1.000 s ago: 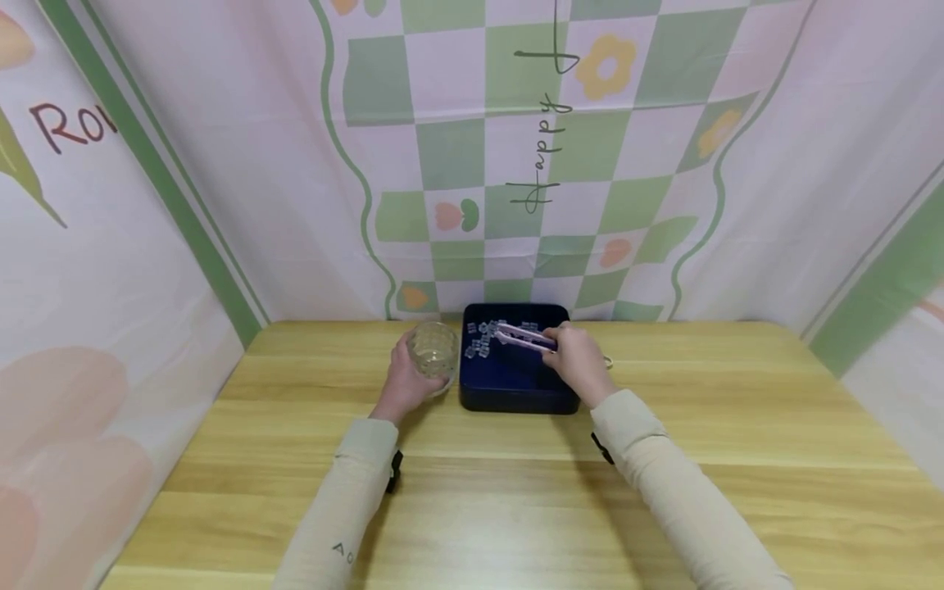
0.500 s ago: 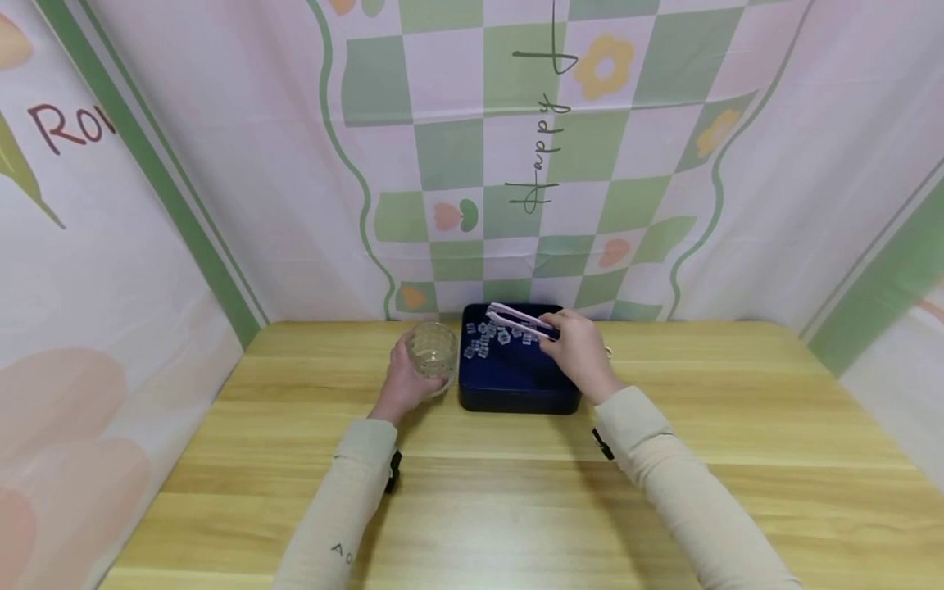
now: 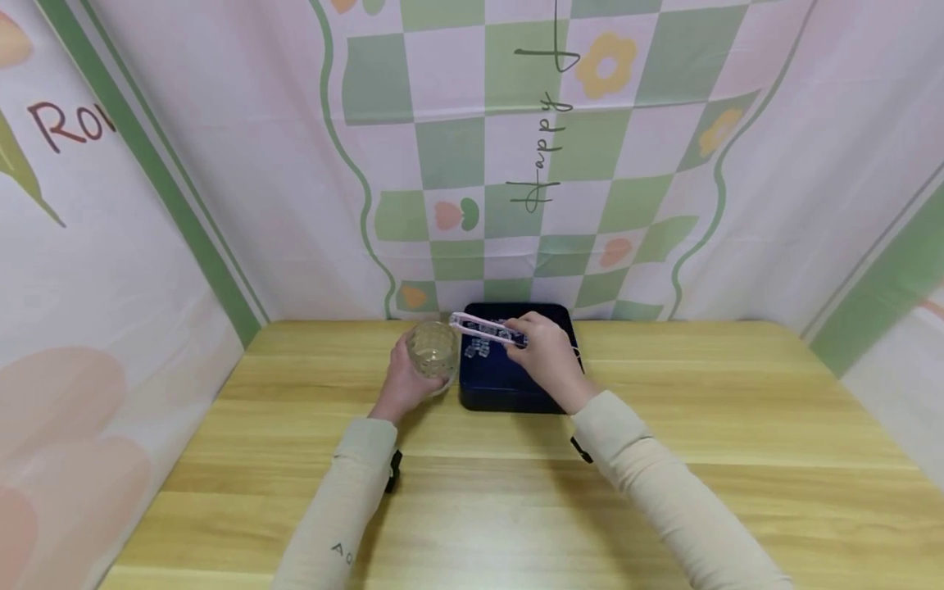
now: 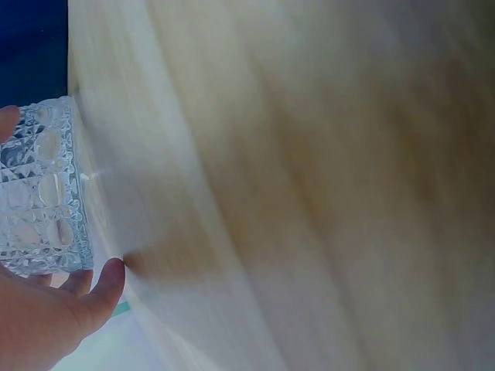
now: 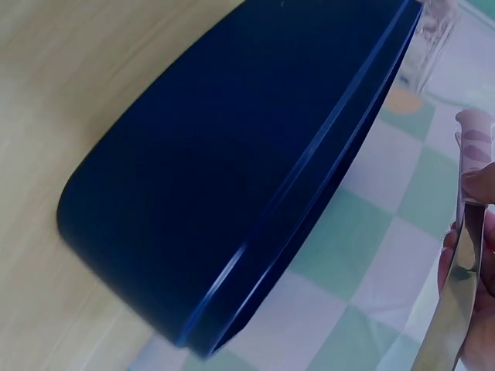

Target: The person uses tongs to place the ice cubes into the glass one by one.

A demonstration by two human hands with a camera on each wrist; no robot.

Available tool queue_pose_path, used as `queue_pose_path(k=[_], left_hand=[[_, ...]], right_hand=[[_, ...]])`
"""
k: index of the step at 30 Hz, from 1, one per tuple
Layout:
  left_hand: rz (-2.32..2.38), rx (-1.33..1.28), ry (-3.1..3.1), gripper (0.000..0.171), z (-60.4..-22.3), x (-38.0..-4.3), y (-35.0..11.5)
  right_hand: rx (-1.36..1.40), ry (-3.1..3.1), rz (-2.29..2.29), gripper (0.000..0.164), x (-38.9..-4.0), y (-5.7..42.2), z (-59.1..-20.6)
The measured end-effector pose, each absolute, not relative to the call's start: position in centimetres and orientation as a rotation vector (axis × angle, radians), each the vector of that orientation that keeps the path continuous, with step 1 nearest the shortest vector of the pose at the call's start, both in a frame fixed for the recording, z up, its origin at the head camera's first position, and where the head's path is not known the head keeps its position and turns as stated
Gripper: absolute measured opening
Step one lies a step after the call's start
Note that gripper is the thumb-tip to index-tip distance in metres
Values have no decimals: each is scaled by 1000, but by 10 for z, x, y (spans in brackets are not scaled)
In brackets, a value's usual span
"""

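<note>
My left hand [image 3: 404, 383] grips a clear textured glass [image 3: 433, 351] standing left of a navy box [image 3: 509, 398]. In the left wrist view, the thumb and fingers curl round the cut-pattern glass [image 4: 42, 193]. With my right hand [image 3: 547, 365] I hold tongs [image 3: 456, 320] that have pale pink arms and, in the right wrist view, a metal rear part [image 5: 452, 317]. The tong tips point left, right at the glass's rim; I cannot tell whether they pinch a piece. Several small clear cubes [image 3: 479, 348] lie on top of the box, partly behind the tongs.
The wooden table [image 3: 472, 508] runs up to a checked fabric backdrop [image 3: 453, 156] just behind the box. A thin light-coloured loop [image 3: 578, 354] shows at the box's right side. Fabric walls [image 3: 96, 352] flank the table.
The tongs first were down among the cubes, then rose, and have now moved left to the glass's rim with my right hand. My left hand and the glass stay in place.
</note>
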State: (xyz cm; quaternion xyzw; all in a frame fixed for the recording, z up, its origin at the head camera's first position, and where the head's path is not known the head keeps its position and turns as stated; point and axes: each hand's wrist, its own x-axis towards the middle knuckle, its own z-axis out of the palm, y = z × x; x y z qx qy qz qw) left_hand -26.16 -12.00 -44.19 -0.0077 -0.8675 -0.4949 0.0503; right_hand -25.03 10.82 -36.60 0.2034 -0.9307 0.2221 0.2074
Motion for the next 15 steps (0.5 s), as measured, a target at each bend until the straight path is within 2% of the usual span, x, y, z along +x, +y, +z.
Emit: queue_pose_path(k=[15], left_hand=[[-1528, -41, -2638, 103, -446, -265, -123]], right_hand=[[680, -2634, 596, 25, -244, 89, -378]])
